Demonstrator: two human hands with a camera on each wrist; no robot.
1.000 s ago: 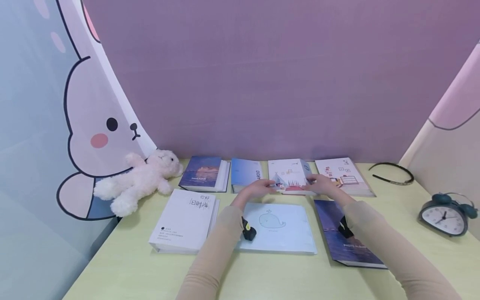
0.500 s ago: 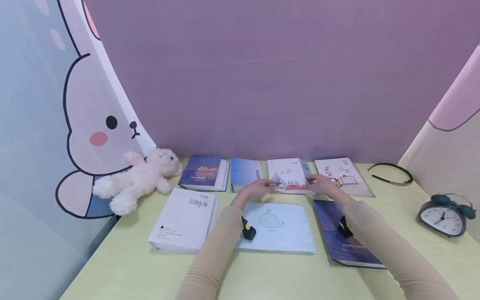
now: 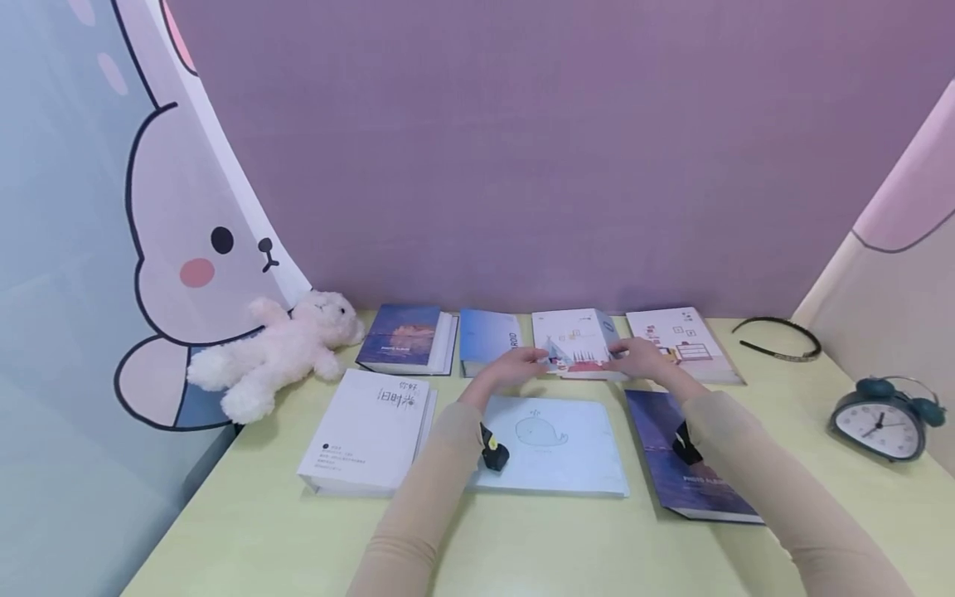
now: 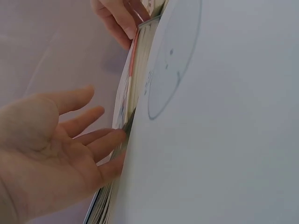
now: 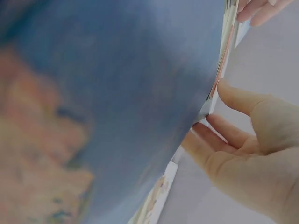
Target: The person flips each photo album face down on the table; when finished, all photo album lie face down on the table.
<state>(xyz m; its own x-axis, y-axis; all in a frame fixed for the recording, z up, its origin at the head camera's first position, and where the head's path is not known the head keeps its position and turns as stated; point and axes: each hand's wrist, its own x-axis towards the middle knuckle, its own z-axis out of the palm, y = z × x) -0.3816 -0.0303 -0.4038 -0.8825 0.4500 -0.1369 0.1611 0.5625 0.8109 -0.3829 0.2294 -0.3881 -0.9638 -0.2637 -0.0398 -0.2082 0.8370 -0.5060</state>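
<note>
In the head view, a white photo album (image 3: 571,333) with a tent and red rug printed on its cover lies in the back row. My left hand (image 3: 515,371) is at its front left corner; in the left wrist view this hand (image 4: 60,144) has its fingers extended, their tips at the album's edge and the thumb apart. My right hand (image 3: 640,361) holds the front right corner. In the right wrist view, the right thumb and fingers (image 5: 233,128) lie on either side of that corner. A pale blue whale album (image 3: 552,448) lies flat below the hands.
More albums lie around: a purple-blue one (image 3: 403,332), a blue one (image 3: 488,332), a white one (image 3: 686,340), a thick white one (image 3: 369,431) and a dark one (image 3: 675,464) under the right forearm. A plush toy (image 3: 283,352), headband (image 3: 791,356) and alarm clock (image 3: 884,423) stand at the sides.
The right hand's fingertips have shifted slightly at the album's corner. The left hand and the other things keep their places; the head view has tilted a little.
</note>
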